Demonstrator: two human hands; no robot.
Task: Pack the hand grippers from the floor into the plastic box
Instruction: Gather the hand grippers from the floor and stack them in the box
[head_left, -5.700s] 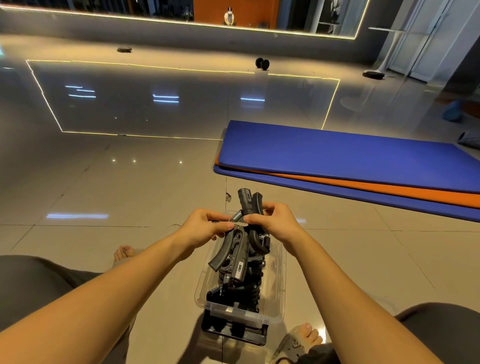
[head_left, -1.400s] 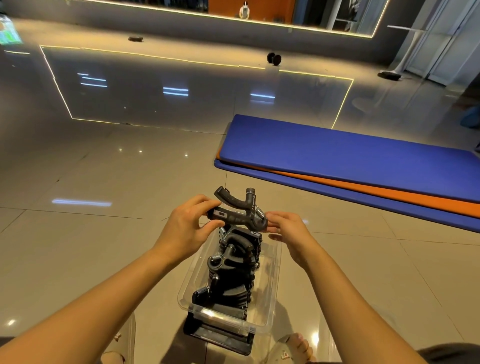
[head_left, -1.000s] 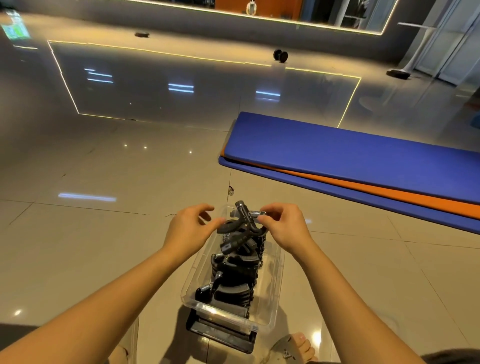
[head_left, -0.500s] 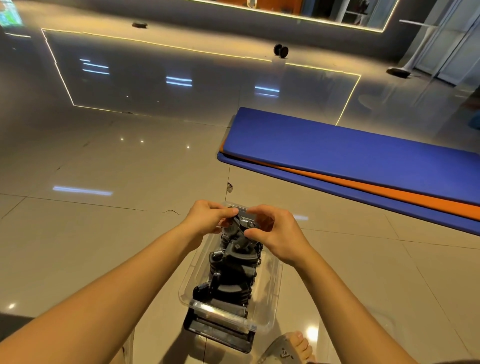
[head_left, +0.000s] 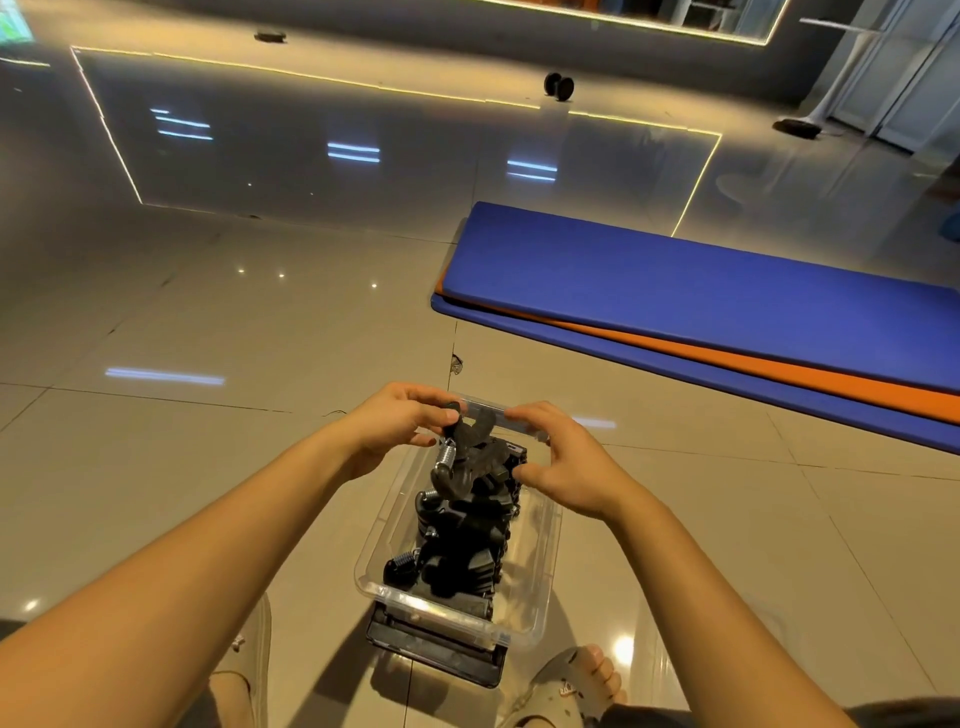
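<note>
A clear plastic box (head_left: 540, 561) stands on the tiled floor between my feet, with several black hand grippers (head_left: 462, 540) with metal springs stacked in it. At the far end of the stack lies the top hand gripper (head_left: 470, 447). My left hand (head_left: 400, 421) pinches its handle tip above the spring. My right hand (head_left: 566, 462) hovers at the box's far right side, fingers curled and apart, just off the gripper. A black lid or tray (head_left: 436, 649) lies under the box's near end.
Stacked blue and orange mats (head_left: 701, 306) lie on the floor ahead to the right. A black dumbbell (head_left: 558, 85) and two dark flat objects (head_left: 797, 128) sit far off. My sandalled feet (head_left: 571, 686) flank the box.
The gripper held above the box has been lowered onto the far end of the stack. My right hand has come off it and drawn back to the right; my left still pinches it.
</note>
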